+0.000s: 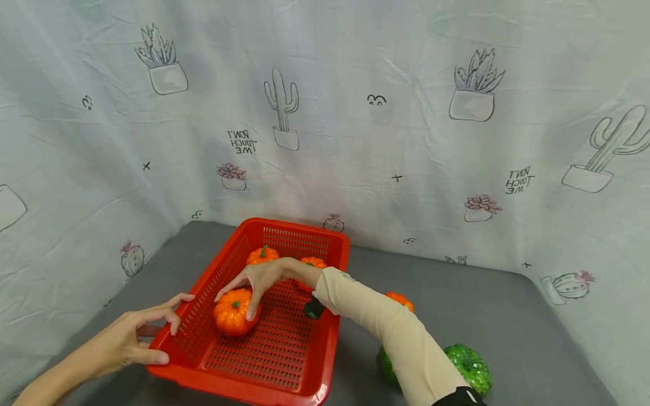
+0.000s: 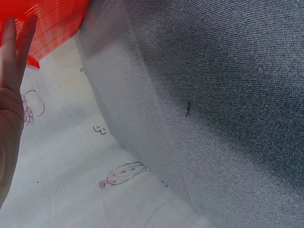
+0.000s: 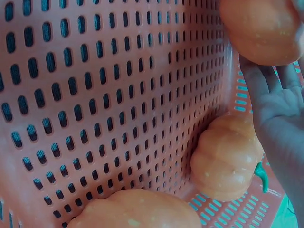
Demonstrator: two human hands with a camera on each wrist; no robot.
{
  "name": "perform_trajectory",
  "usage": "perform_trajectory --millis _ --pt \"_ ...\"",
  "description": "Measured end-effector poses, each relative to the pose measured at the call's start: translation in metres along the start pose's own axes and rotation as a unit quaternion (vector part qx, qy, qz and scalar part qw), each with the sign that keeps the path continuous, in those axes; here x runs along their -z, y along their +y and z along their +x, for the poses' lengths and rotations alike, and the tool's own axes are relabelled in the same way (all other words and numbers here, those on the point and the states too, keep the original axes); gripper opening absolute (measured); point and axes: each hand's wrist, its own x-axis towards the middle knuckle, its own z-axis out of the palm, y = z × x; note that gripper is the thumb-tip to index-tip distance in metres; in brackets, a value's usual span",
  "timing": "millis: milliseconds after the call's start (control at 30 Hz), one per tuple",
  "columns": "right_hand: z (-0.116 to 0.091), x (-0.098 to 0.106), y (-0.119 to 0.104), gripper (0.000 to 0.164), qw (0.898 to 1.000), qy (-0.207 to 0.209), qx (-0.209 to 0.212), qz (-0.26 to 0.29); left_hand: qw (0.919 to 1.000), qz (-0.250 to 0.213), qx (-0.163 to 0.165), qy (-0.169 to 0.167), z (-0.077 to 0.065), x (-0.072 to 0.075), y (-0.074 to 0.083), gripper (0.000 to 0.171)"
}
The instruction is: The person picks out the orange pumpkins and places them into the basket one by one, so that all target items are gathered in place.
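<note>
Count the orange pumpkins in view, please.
4. In the red basket: the front pumpkin, held by the right hand, the back-left pumpkin and back-right pumpkin. On the grey table, partly behind the sleeve: the outer pumpkin. More may be hidden.

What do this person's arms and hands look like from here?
The left hand and the right hand are ungloved. On the right, a long, cream fabric sleeve has a faint grey marking near its cuff; a black band shows at the head view's lower edge. A small dark object, unclear in kind, shows below the cuff. The left forearm shows no sleeve.
</note>
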Motion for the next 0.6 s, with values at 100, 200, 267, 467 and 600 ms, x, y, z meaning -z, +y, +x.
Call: perform_trajectory --millis 100,200,267,467,600 --pt "0.0 0.001 0.003 0.071 1.0 0.002 -0.012 -0.011 1.0 0.0 -0.002 -0.002 0.0 0.0 0.0 0.041" --pt "0.001 0.002 0.007 0.07 1.0 -0.003 -0.016 -0.006 1.0 -0.004 0.002 -0.003 0.0 0.0 0.001 0.041" --pt "0.001 0.002 0.009 0.071 1.0 -0.007 -0.018 0.008 1.0 -0.005 0.002 -0.003 0.0 0.0 0.001 0.041" --pt "0.002 0.002 0.012 0.074 0.999 -0.023 -0.022 0.035 0.9999 -0.013 -0.002 -0.005 0.0 0.0 0.0 0.041" --pt "0.003 0.002 0.013 0.074 0.998 -0.029 -0.023 0.046 0.9997 -0.022 -0.005 -0.008 -0.001 -0.001 -0.001 0.04"
